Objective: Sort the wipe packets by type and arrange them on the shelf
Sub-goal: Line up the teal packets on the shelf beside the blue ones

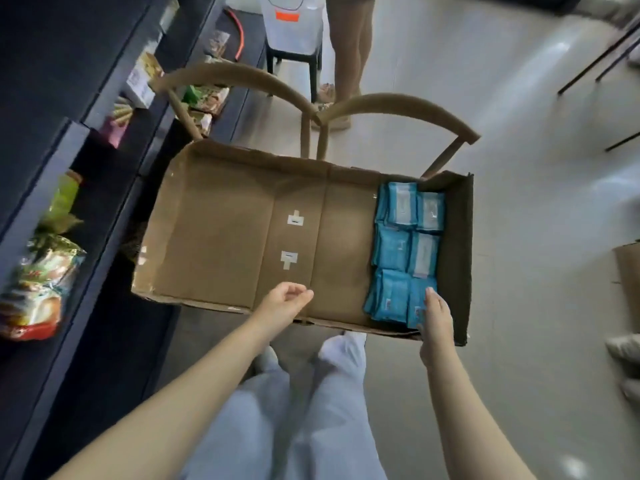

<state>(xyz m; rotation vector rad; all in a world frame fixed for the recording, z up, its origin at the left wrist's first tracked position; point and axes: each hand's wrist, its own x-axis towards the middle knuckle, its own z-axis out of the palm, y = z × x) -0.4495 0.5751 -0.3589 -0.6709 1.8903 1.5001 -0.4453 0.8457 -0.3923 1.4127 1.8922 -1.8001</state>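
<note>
The picking-up step is in hand. The blue wipe packets (401, 237) stand in small stacks at the right end of the cardboard box (221, 237), and the rest of the box floor shows bare card. The right hand (438, 320) lies on the stack at the box's near right corner, its fingers (431, 296) stretched flat over the top packet, with no grip closed that I can see. The left hand (287, 301) hovers over the box's near edge, loosely curled and holding nothing.

Next, I'd say, the right hand must close round a packet or a small stack, lift it out and carry it to the shelf (69, 140) left of the box.

The box sits on a wooden chair (398, 105). Snack bags (38, 278) fill the shelf. Beyond the box, on the pale floor (536, 237), another person's legs (346, 46) stand by a dark stool (294, 60).
</note>
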